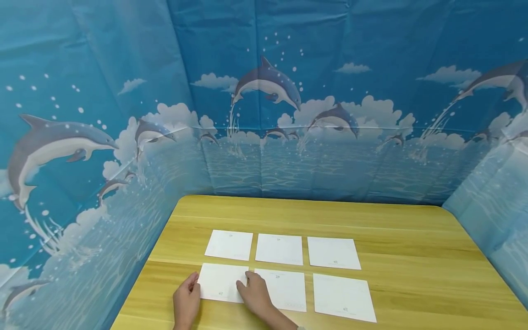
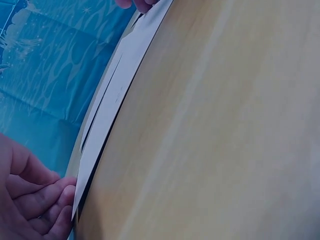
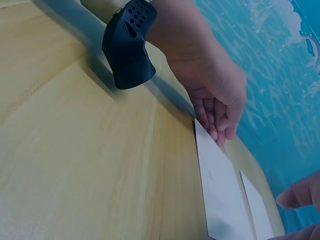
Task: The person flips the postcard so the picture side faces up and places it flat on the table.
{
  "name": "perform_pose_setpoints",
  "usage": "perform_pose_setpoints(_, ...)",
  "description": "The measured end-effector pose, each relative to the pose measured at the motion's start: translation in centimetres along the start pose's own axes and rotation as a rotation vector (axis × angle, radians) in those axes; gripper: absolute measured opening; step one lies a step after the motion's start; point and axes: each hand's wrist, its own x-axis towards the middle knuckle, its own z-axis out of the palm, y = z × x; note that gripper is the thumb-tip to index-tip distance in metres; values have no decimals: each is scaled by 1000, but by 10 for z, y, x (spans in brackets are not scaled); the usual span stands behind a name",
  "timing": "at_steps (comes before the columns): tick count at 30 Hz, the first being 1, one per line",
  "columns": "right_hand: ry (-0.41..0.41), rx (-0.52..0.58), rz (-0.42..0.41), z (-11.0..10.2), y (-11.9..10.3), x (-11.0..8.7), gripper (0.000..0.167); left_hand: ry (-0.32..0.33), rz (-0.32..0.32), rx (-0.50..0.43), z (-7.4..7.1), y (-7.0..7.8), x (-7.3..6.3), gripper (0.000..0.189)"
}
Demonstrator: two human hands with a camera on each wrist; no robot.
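Note:
A white postcard (image 1: 222, 282) with a small printed mark lies at the front left of two rows of postcards. My left hand (image 1: 187, 298) is at its left edge, thumb and bunched, curled fingertips (image 2: 67, 187) right at the card. At its opposite edge is my right hand (image 1: 255, 295), thumb over the face and forefinger along the side. In the right wrist view that thumb (image 3: 297, 194) stands apart from the other fingers. A dark shadow line runs under the card's near edge in the left wrist view. Next to it, the front middle postcard (image 1: 284, 291) is partly covered by my right hand.
Behind lie three postcards in a row: left (image 1: 228, 245), middle (image 1: 279, 250) and right (image 1: 333, 253). Another postcard (image 1: 344, 297) is at the front right. The yellow wooden table (image 1: 433, 275) meets dolphin-printed blue sheeting (image 1: 330, 165). A black wrist mount (image 3: 129, 55) shows near one hand.

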Motion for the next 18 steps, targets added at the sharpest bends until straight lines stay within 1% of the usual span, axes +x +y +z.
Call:
perform_pose_setpoints(4, 35, 26, 14, 1, 1, 1, 41, -3, 9, 27, -2, 0, 3, 33)
perform_pose_setpoints(9, 53, 41, 21, 3, 3, 1, 37, -21, 16, 50, -3, 0, 5, 39)
perform_pose_setpoints(12, 67, 45, 16, 4, 6, 2, 34, -41, 27, 46, -4, -1, 7, 43)
perform_pose_setpoints(15, 84, 81, 15, 5, 9, 3, 31, -71, 35, 34, -6, -3, 9, 47)
perform_pose_setpoints(18, 129, 109, 11, 6, 13, 3, 28, -105, 52, 12, -9, -5, 12, 50)
